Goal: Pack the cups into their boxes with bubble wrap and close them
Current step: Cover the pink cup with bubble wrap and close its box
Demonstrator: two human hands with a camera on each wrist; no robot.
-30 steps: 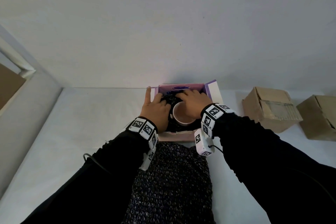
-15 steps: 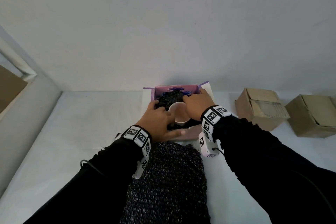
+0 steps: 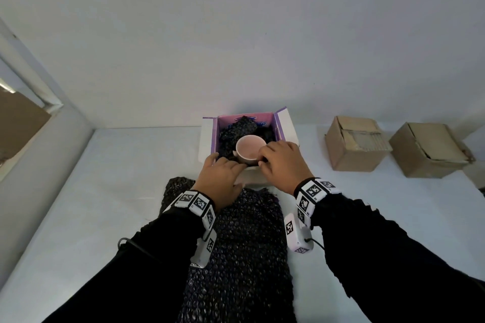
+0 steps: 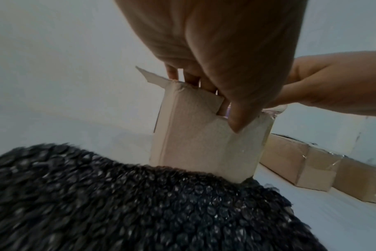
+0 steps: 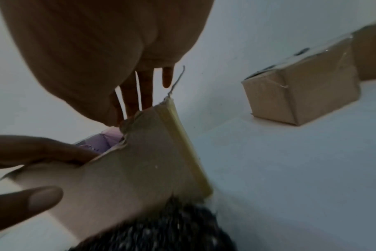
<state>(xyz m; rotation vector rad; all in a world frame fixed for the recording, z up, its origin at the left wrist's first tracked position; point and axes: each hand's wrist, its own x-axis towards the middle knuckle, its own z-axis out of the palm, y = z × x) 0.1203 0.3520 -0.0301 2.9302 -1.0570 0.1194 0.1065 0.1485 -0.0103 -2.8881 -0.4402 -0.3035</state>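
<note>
Cup: a pale pink cup sits upright, mouth up, inside the open box, bedded in dark bubble wrap that rises behind it and to its left.

Box: white outside, purple inside, standing near the far edge of the counter, about midway along it; its flaps stand open.

Left hand: it lies over the near wall of the box. The fingers reach over the rim into the box, and in the left wrist view the thumb presses the outside of that wall, so this grip has the wall pinched between thumb and fingers.

Right hand: at the near right corner of the box, fingers bent down over the rim beside the cup. Fingertips touch the cup's near right side; whether this grip actually clasps the cup or only rests there I cannot tell, since the right wrist view is blurred.

Loose bubble wrap: a long dark sheet lies flat on the counter, running from the box's near wall toward the near edge, between the two forearms.

Brown cartons: two cardboard boxes, one beside the other, stand toward the far right corner of the counter, well apart from the hands.
</note>
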